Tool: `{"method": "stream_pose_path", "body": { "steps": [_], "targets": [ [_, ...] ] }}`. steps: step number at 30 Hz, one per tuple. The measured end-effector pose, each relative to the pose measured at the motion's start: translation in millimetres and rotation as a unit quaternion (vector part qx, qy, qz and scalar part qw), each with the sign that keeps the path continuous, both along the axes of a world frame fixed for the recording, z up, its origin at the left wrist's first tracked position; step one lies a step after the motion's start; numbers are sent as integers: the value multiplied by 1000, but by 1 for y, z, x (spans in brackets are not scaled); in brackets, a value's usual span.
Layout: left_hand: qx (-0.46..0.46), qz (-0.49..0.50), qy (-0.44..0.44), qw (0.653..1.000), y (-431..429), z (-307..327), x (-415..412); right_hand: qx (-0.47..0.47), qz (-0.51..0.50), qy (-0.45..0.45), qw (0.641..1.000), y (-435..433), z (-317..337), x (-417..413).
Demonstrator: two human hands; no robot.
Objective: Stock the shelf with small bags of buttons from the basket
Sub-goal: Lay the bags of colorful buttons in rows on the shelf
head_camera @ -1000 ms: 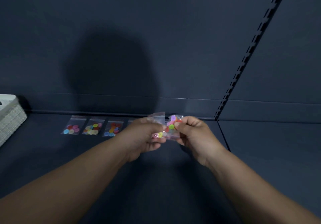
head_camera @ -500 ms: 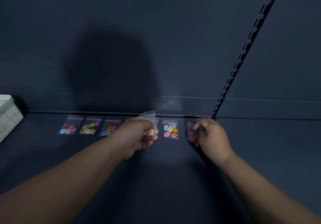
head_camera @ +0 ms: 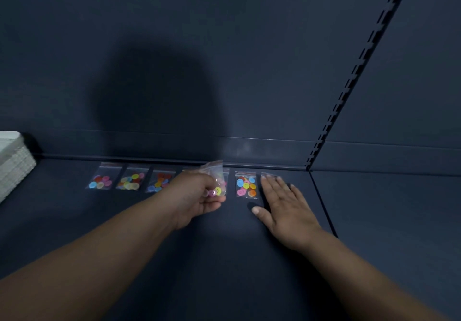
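On the shelf [head_camera: 224, 258], right hand [head_camera: 287, 208] flat over one button bag [head_camera: 267, 175]; second bag [head_camera: 216, 180] pinched by left hand [head_camera: 197, 196]

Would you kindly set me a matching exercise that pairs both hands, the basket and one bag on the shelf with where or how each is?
1. left hand
2. right hand
3. basket
4. bag between the hands

A. fingers straight, over the end bag at the row's right
B. at the far left of the shelf
C. lying untouched in the row
D. grips a raised bag

Pairs: 1-D, 2-A, 3-B, 4-C.
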State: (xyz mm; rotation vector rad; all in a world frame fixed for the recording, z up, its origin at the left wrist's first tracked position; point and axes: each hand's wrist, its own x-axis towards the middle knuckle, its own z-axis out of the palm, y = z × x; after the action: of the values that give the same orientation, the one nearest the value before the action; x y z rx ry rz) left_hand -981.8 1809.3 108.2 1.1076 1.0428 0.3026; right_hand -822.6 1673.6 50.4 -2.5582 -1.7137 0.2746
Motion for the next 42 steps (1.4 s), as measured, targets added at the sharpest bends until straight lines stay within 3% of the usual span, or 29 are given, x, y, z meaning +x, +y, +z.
{"method": "stream_pose_path", "body": {
  "steps": [13,17,20,22,25,26,30,32,34,36,40,42],
  "targets": [
    [-20,9,-10,1000,-3,3,-2,-37,42,-19,998,0,3,8],
    [-16,-5,-30,999,-4,4,-2,12,21,23,999,0,5,5],
    [-6,-26,-43,999,-6,5,-1,140,-16,67,988,0,10,-3],
    [19,-52,-39,998,-10,7,3,237,-86,204,946,4,20,-12],
    [55,-69,-32,996,-19,8,13,307,-148,514,787,13,37,-30],
    [61,-75,-35,995,-23,8,17,313,-154,550,759,13,41,-32],
    [108,-117,-34,987,-36,9,34,339,-211,571,718,7,45,-21],
    [174,-122,4,977,-36,4,39,352,-263,561,701,1,45,-6],
    [289,-149,74,943,-35,-3,38,357,-309,526,708,-5,43,13],
    [422,-199,142,873,-34,-7,34,343,-332,463,747,-11,37,30],
    [566,-303,191,742,-36,-15,29,189,-281,163,927,-24,23,43],
    [599,-351,208,689,-37,-21,28,179,-221,55,957,-28,18,36]
  ]
}}
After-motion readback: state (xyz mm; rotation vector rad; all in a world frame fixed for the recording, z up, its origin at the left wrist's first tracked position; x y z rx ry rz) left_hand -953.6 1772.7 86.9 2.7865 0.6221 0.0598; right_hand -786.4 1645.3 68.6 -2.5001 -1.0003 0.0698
